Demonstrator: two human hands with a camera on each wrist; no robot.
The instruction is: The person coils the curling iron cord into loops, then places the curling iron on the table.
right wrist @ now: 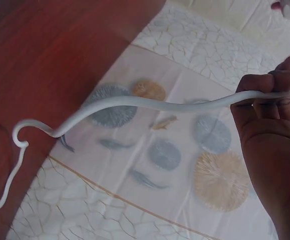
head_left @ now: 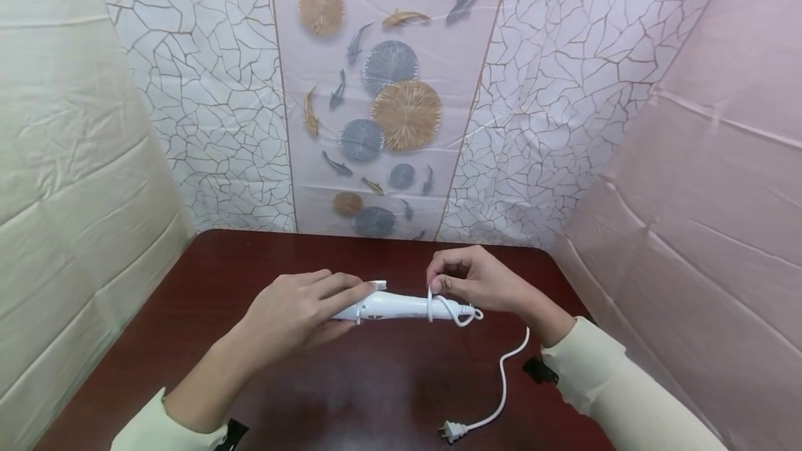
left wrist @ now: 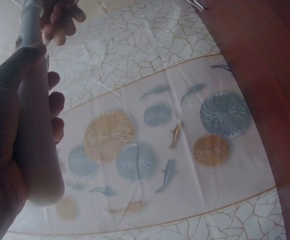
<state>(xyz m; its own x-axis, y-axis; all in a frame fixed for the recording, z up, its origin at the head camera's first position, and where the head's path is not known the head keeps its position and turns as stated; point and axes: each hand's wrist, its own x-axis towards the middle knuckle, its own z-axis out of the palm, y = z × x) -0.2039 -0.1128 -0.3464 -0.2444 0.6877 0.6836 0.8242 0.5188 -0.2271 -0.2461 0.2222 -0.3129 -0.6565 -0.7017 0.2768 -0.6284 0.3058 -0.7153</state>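
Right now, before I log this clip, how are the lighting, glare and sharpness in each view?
Head: brightly lit, with a pale, hazy sheen on the tabletop; left wrist: the left hand and white appliance dim against brighter fabric; right wrist: right hand shaded, cord paler, fine detail soft.

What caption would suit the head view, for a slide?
The left hand holds a white appliance; the right hand pinches the cord looped around its handle, above a dark red table.

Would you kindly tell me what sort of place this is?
Probably a small draped booth: a patterned backdrop stands behind the dark red table, and creased, plain coverings line both sides.
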